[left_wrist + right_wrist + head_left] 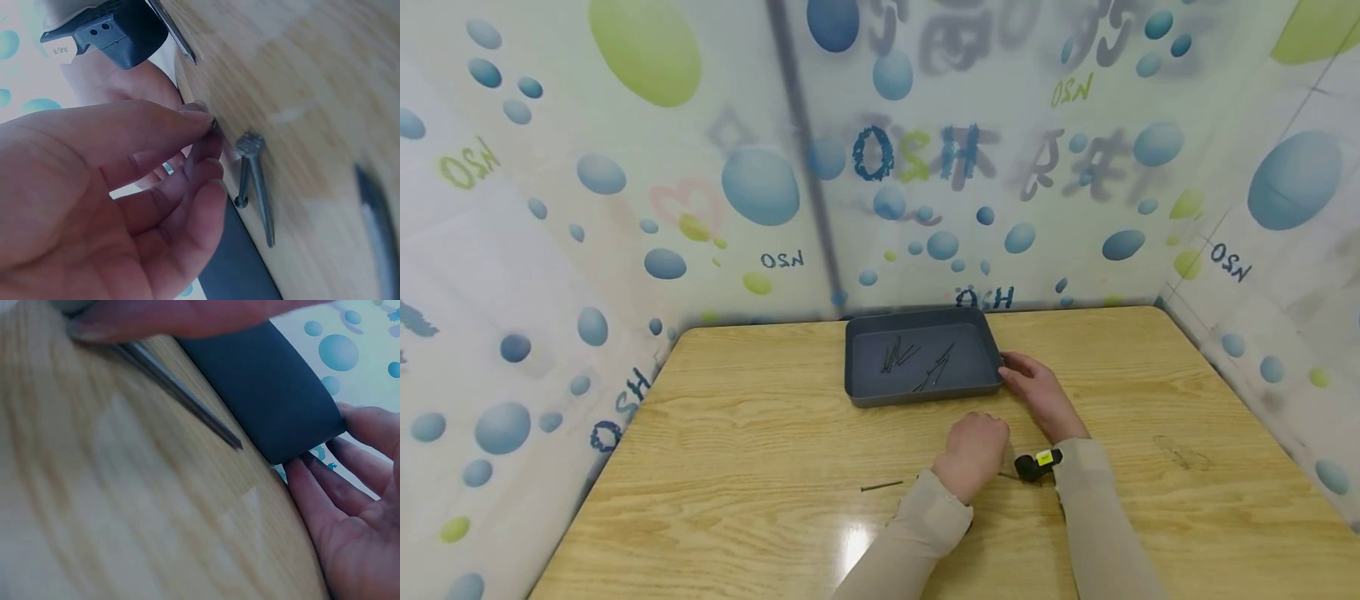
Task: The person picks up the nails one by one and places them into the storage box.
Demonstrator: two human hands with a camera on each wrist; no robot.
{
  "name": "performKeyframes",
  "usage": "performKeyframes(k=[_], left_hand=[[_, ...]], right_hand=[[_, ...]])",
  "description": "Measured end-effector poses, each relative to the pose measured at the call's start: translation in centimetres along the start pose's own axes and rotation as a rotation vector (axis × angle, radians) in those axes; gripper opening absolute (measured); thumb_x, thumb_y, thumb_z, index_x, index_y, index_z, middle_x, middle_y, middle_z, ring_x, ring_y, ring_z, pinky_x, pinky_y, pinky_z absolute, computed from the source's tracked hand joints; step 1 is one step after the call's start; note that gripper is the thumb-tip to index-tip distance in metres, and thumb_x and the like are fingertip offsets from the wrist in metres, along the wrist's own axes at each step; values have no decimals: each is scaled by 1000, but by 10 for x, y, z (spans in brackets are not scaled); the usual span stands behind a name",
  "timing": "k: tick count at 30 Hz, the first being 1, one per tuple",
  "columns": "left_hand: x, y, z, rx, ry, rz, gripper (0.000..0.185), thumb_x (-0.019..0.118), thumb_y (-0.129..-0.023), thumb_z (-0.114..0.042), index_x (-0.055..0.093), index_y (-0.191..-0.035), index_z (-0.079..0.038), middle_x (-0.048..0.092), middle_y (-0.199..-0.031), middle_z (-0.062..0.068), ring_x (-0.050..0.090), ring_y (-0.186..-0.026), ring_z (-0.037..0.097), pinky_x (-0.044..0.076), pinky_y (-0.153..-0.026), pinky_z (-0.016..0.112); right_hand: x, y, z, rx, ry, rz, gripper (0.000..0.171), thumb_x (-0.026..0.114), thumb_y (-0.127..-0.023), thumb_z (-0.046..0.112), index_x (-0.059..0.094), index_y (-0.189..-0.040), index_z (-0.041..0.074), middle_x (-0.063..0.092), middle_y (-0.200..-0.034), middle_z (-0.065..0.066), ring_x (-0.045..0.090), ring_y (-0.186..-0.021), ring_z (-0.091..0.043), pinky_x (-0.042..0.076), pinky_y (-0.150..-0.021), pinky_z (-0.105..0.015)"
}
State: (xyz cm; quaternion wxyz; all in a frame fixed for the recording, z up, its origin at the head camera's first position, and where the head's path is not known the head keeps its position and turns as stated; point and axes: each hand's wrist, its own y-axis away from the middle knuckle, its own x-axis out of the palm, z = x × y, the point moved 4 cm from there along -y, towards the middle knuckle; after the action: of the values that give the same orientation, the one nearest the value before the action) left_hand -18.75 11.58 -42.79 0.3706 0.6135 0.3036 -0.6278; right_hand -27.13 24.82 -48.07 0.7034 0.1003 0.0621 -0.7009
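Note:
My left hand [973, 454] is low over the table in front of the tray. In the left wrist view its thumb and forefinger pinch at a small dark bit, seemingly a nail [214, 124], mostly hidden by the fingertips. Close by, two nails [259, 187] lie with their heads near each other. From the right wrist, a nail [187, 400] shows below a blurred finger. My right hand [1037, 392] grips the right side of a dark grey tray [925, 400], thumb and fingers about its near corner. Several dark nails [938, 367] lie inside the tray.
A single nail [882, 486] lies on the wooden table [737, 467], left of my left hand. Part of another nail [1009, 476] shows beside the black wrist camera [1033, 467]. Behind the tray stands a wall [925, 275] with printed blue and green spots.

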Motion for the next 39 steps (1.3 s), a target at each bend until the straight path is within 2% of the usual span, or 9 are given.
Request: performKeyframes(k=[7, 14, 19, 27, 39], left_hand=[[2, 0, 1, -25, 46, 41, 13, 65, -83, -22, 68, -96, -24, 61, -87, -4, 56, -79, 13, 47, -64, 27], [2, -1, 1, -39, 40, 16, 7, 64, -83, -21, 69, -88, -24, 62, -83, -5, 57, -74, 13, 47, -60, 26], [4, -2, 1, -70, 57, 25, 7, 64, -83, -21, 69, -80, -25, 61, -77, -7, 57, -71, 10, 47, -59, 25], [5, -2, 2, -117, 95, 40, 6, 62, -85, -23, 68, -84, -23, 60, -77, -5, 57, -70, 12, 47, -57, 28], [4, 0, 3, -103, 1, 30, 13, 57, -88, -21, 69, -92, -24, 57, -86, -1, 53, -80, 14, 46, -61, 29]], right_hand=[[1, 2, 2, -5, -22, 13, 51, 54, -89, 34, 41, -134, 14, 40, -135, -7, 39, -122, -22, 30, -98, -42], [0, 2, 2, -14, -10, 19, 51, 54, -89, 35, 42, -134, 14, 40, -135, -7, 38, -121, -21, 30, -99, -42], [0, 0, 1, -3, -29, 26, 53, 54, -89, 35, 40, -135, 13, 40, -135, -7, 40, -120, -20, 33, -97, -39], [0, 0, 0, 1, -41, 29, 53, 53, -89, 35, 39, -135, 13, 40, -135, -8, 41, -119, -20, 33, -97, -40], [1, 1, 1, 1, -71, 27, 52, 53, -90, 32, 39, -135, 12, 39, -135, -8, 41, -119, -21, 34, -97, -39]])
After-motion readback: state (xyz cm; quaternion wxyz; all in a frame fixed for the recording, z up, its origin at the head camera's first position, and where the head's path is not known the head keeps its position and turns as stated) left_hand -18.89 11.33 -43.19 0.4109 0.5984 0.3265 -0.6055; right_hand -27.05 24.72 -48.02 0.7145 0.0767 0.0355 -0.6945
